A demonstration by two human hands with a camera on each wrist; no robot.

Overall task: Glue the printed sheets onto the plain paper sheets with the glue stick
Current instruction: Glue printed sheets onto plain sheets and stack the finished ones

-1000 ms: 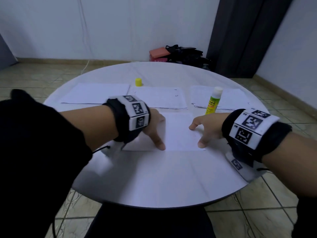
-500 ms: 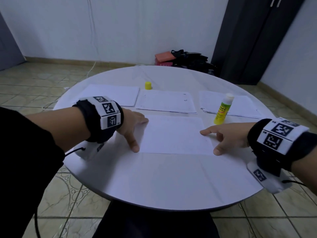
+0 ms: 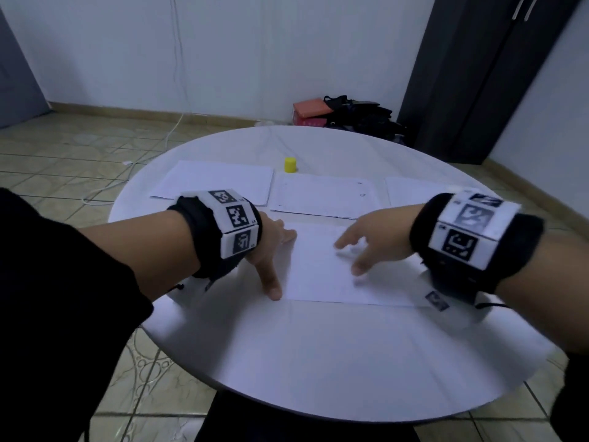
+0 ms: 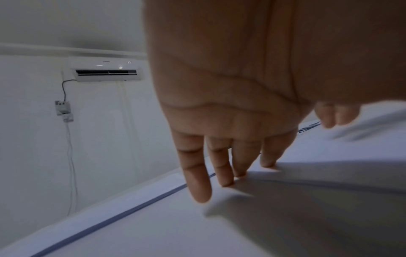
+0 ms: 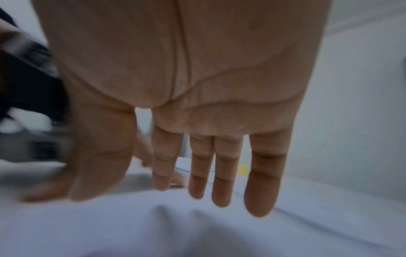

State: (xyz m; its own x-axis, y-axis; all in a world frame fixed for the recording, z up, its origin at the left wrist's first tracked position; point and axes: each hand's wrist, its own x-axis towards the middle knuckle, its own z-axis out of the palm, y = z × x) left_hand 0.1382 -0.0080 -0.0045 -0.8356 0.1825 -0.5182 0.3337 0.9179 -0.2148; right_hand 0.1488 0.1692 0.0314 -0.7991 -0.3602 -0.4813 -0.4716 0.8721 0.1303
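A white sheet lies flat on the round table in front of me. My left hand rests on its left edge with straight, spread fingers touching the paper. My right hand is flat over the middle of the sheet, blurred, with its fingers straight and holding nothing. The yellow glue cap stands at the back of the table. I cannot see the glue stick, which may be hidden behind my right wrist.
Three more paper stacks lie across the back: left, middle and right. The white table has a bare near half and a rounded edge. A dark cabinet and bags stand beyond.
My right hand has slid left from the sheet's right edge to over its middle. The left hand stays at the left edge. The head view has tilted up.
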